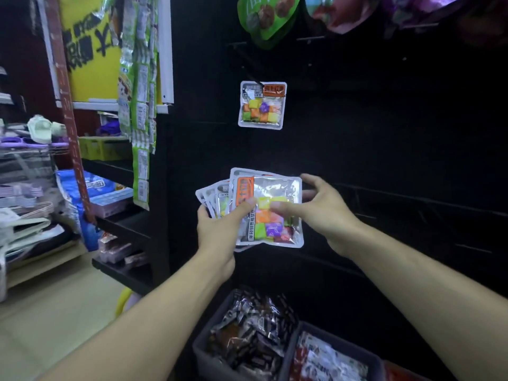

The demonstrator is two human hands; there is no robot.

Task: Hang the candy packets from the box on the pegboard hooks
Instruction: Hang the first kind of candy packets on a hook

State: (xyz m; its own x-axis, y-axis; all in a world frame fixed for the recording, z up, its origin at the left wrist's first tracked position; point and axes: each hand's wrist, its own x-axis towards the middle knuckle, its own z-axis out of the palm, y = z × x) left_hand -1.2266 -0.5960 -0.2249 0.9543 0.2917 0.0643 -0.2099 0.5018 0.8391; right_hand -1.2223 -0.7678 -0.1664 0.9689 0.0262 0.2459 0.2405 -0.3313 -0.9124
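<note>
Left hand grips a fanned stack; right hand pinches the top packet. Light, slippery film: better held by its header edge.

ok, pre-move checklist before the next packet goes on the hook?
1. Left hand holds the fanned stack: ok.
2. Right hand pinches the top packet, thumb on front: ok.
3. Top packet separated from the stack: not ok, it overlaps the others.
4. Packet's hang hole located: cannot tell, glare hides it.
5. Target hook visible, one hung packet on it: ok.
6. Room left on that hook: cannot tell, dark pegboard.
</note>
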